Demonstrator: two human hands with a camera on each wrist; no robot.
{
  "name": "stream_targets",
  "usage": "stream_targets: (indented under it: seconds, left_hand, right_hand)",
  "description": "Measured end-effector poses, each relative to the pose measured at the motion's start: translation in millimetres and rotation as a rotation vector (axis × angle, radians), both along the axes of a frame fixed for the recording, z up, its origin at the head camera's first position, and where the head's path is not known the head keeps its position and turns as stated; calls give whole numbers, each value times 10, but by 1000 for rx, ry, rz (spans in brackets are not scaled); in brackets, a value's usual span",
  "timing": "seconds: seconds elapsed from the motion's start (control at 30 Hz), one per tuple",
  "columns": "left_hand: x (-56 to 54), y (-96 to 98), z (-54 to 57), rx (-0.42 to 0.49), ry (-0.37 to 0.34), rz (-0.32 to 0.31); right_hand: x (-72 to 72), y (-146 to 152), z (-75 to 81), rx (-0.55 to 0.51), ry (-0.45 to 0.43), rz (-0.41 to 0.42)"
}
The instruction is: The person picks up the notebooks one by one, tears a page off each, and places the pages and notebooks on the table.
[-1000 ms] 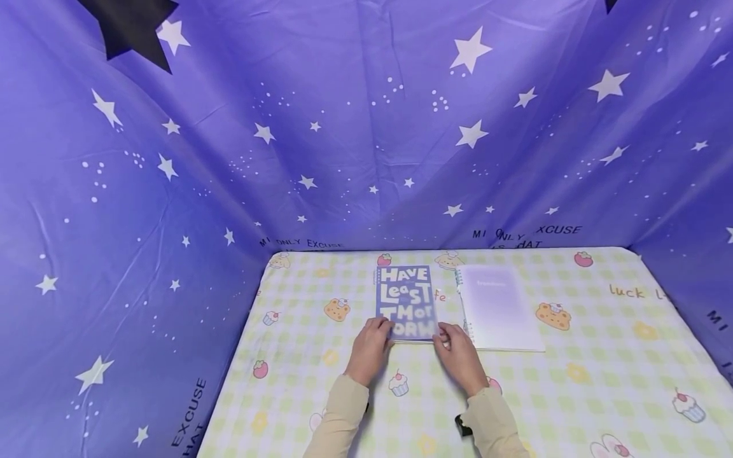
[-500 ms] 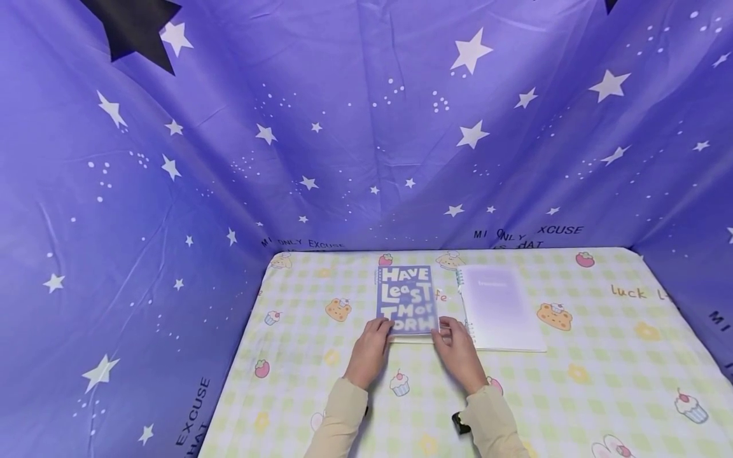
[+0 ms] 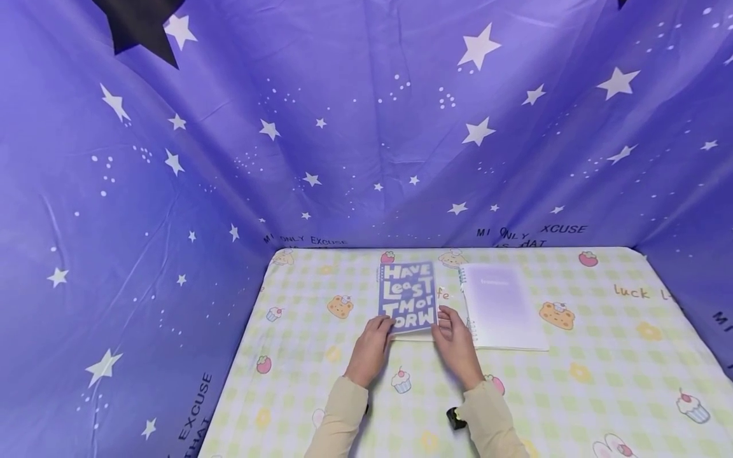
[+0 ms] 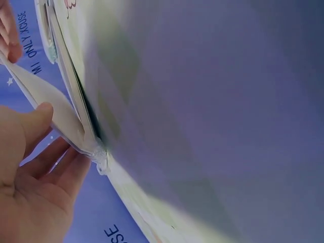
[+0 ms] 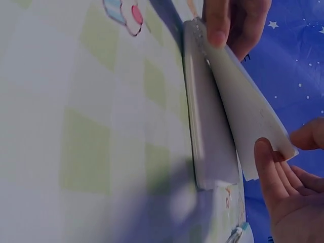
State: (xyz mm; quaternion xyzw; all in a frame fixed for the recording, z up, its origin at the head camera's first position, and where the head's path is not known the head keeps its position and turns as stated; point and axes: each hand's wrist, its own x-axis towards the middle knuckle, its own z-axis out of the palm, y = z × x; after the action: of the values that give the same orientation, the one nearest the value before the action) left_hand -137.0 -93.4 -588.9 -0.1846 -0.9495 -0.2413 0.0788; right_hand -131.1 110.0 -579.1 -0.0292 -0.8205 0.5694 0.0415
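A blue spiral notebook [image 3: 409,296] with large pale lettering lies at the table's middle, its wire binding on the left. Its upper part, cover and pages [image 5: 245,109], is raised on the right side above the lower pages [image 5: 210,136], which stay on the tablecloth. My right hand [image 3: 455,340] pinches the raised near-right corner between thumb and fingers, as the right wrist view shows. At the near-left corner my left hand [image 3: 369,350] holds the notebook by the binding, thumb on the near edge and fingers along the cover [image 4: 43,179].
A second spiral notebook [image 3: 504,308], pale purple and closed, lies just right of my right hand. Under both is a green-and-white checked tablecloth [image 3: 309,394] with cartoon prints. Purple star-printed curtains [image 3: 372,127] hang behind the table and along its sides.
My right hand has raised the near-right corner of the notebook's upper part, widening the gap above the lower pages. My left hand keeps its place at the binding. The view has shifted slightly.
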Motion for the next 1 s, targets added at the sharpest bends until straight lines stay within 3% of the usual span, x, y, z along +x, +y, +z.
stream_targets:
  seconds: [0.27, 0.8, 1.0]
  left_hand:
    - [-5, -29, 3, -1, 5, -6]
    - [27, -115, 19, 30, -26, -16]
    - [10, -151, 21, 49, -39, -7]
  right_hand:
    - [8, -96, 84, 34, 100, -25]
    - [-16, -222, 275, -219, -34, 85]
    - [-55, -328, 337, -283, 5, 114]
